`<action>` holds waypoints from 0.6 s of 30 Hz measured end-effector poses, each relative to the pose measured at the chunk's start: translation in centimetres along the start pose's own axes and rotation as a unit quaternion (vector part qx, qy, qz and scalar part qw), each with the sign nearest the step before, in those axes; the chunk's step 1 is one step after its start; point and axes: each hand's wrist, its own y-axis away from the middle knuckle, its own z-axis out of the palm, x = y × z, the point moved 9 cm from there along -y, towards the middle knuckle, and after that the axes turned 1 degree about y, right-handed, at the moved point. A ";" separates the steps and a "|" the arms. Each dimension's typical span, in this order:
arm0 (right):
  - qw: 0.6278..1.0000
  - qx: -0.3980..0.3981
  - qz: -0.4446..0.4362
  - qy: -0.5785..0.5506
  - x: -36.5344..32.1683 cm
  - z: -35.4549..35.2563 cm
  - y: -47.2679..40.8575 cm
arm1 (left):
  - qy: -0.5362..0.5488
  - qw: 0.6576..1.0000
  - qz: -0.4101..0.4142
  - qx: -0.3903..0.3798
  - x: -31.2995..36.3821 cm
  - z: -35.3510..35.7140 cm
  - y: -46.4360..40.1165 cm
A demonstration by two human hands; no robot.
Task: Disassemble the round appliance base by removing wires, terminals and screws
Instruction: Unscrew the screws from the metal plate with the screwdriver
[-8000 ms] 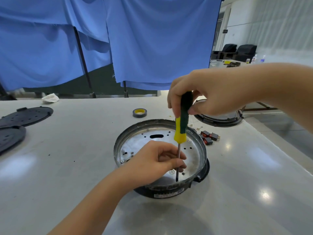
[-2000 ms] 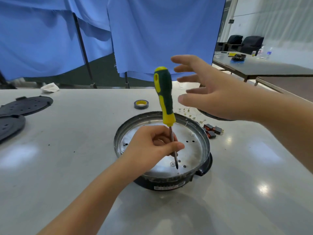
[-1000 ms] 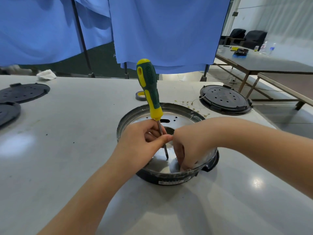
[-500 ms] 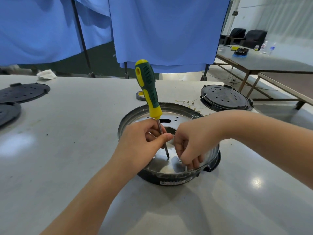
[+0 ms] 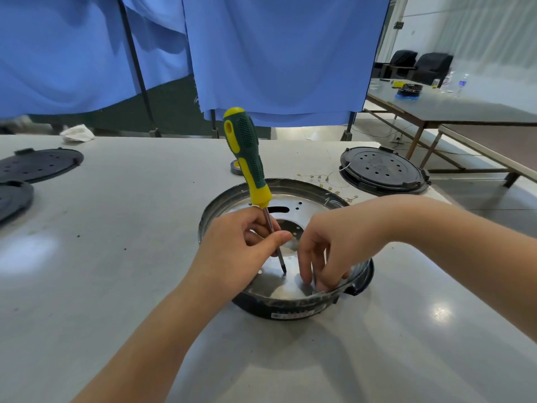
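Round appliance base [image 5: 232,196], open side up on the grey table [image 5: 116,257], directly in front of you, mid-disassembly. Your left hand [image 5: 241,251] pinches the bare shaft of the screwdriver [image 5: 247,158] between thumb and fingers, holding the tool upright with its green and yellow handle free above and its tip just over the metal floor. Your right hand [image 5: 328,248] reaches down inside the near right wall, its fingers curled toward the floor as if picking up a small part; whether they hold a screw cannot be told. Progress, as a judgement: the interior shows no wires, and a loose strand with terminals [image 5: 328,181] lies on the table behind the rim, so that stage looks done, while screws remain in hand. A black perforated cover [image 5: 380,170] sits beyond, a tape roll [image 5: 235,168] behind the handle. Compared with two seconds earlier, your right hand, then spread open in the air near the handle, has dropped into the base; half a second ago it was already there.
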 end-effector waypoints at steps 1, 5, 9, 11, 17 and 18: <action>1.000 0.006 0.003 0.016 -0.2 0.0 -0.1 | -0.001 1.000 -0.001 0.000 0.0 0.0 0.0; 0.997 0.032 0.020 0.071 -0.6 0.0 -0.3 | 0.002 1.000 -0.002 -0.001 0.0 0.0 0.0; 0.991 0.043 0.030 0.125 -1.3 0.2 -0.8 | 0.000 1.000 0.002 -0.004 0.0 0.0 0.0; 0.989 0.027 0.039 0.138 -1.5 0.5 -1.0 | -0.001 1.000 0.006 -0.007 0.1 0.0 0.0; 0.992 -0.036 0.050 0.113 -1.6 1.1 -1.3 | -0.001 1.000 0.008 -0.004 0.0 0.0 0.1; 0.992 -0.036 0.047 0.109 -1.6 1.1 -1.3 | 0.001 1.000 0.005 -0.004 0.0 0.0 0.1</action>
